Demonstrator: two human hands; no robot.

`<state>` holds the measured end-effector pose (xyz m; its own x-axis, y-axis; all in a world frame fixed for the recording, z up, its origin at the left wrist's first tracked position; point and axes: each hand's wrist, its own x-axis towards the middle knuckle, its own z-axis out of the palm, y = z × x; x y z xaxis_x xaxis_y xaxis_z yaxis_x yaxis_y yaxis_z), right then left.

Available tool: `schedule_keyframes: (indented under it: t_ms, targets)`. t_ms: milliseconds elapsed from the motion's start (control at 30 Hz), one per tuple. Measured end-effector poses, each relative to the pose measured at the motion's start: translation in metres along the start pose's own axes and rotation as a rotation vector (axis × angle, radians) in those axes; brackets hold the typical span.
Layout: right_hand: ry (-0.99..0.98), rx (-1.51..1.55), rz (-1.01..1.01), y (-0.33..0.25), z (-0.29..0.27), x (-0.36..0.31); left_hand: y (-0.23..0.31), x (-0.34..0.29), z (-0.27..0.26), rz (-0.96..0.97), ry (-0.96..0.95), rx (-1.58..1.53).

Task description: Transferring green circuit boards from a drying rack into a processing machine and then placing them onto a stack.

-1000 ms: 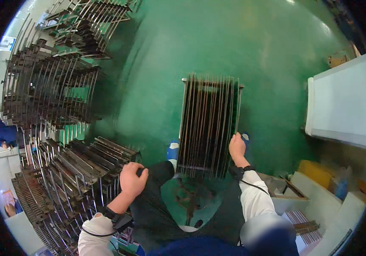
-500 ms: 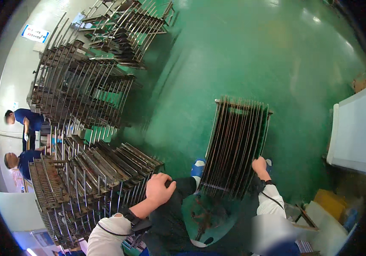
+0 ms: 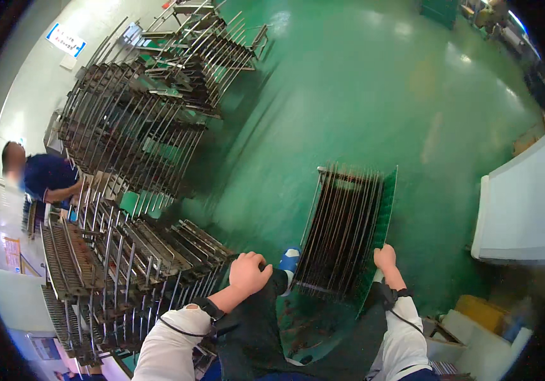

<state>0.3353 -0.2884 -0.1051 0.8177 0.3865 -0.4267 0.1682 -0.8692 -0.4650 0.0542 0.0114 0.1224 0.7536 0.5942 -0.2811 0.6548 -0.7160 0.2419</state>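
A metal slotted rack (image 3: 339, 232) with many thin bars stands on the green floor in front of me. A green board (image 3: 383, 216) sits in its right side. My right hand (image 3: 385, 257) grips the lower right edge of that board. My left hand (image 3: 247, 273) is a closed fist with nothing in it, held at the left beside the rack's near corner. A dark apron (image 3: 266, 330) hangs below my arms, with green boards (image 3: 313, 327) lying at its lower edge.
Several larger metal racks (image 3: 126, 127) with green boards stand along the left side, one (image 3: 126, 267) right next to my left arm. A person in dark blue (image 3: 47, 178) works behind them. A white machine cabinet (image 3: 520, 209) stands at the right, with a yellow box (image 3: 479, 311) below it.
The view has tilted up and left, so the rack sits further right and lower. My right hand has stayed on the rack's right edge; my left fist has stayed closed.
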Motion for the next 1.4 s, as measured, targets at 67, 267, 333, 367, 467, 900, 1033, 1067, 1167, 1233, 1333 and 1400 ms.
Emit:
schedule_keyframes:
  t_ms: [67, 267, 333, 367, 467, 900, 1033, 1067, 1167, 1233, 1333, 1400]
  targets:
    - [0.037, 0.066, 0.034, -0.012, -0.025, -0.017, 0.003, -0.002, 0.002, 0.000, 0.016, 0.011]
    - [0.037, 0.138, 0.037, -0.027, -0.133, -0.079, -0.003, -0.008, 0.009, -0.012, 0.030, -0.012]
    - [0.065, 0.233, 0.164, -0.016, -0.168, -0.108, -0.006, -0.010, 0.016, 0.014, 0.066, -0.012]
    - [0.084, 0.290, 0.221, -0.012, -0.186, -0.123, -0.003, -0.011, 0.014, 0.028, 0.077, -0.031]
    - [0.345, 0.496, 0.260, 0.009, -0.241, -0.188, 0.010, -0.010, 0.013, 0.033, 0.037, -0.012]
    - [1.107, 1.318, -0.056, 0.068, -0.415, -0.553, 0.001, 0.015, 0.048, 0.222, 0.067, 0.016]
    - [1.410, 1.538, -0.183, 0.106, -0.414, -0.628, 0.000, 0.022, 0.047, 0.153, 0.047, 0.054]
    - [1.485, 1.599, -0.202, 0.112, -0.410, -0.645, 0.001, 0.020, 0.047, 0.176, 0.061, 0.053]
    - [1.603, 1.639, -0.440, 0.149, -0.400, -0.682, -0.009, 0.019, 0.054, 0.374, 0.080, -0.047]
    - [1.704, 1.663, -0.415, 0.168, -0.392, -0.695, -0.015, 0.022, 0.055, 0.425, 0.062, -0.092]
    - [1.805, 1.757, -0.396, 0.209, -0.382, -0.704, -0.027, 0.031, 0.058, 0.459, 0.063, 0.001]
    - [1.834, 1.837, -0.393, 0.233, -0.382, -0.697, -0.065, 0.055, 0.075, 0.636, 0.157, 0.187]
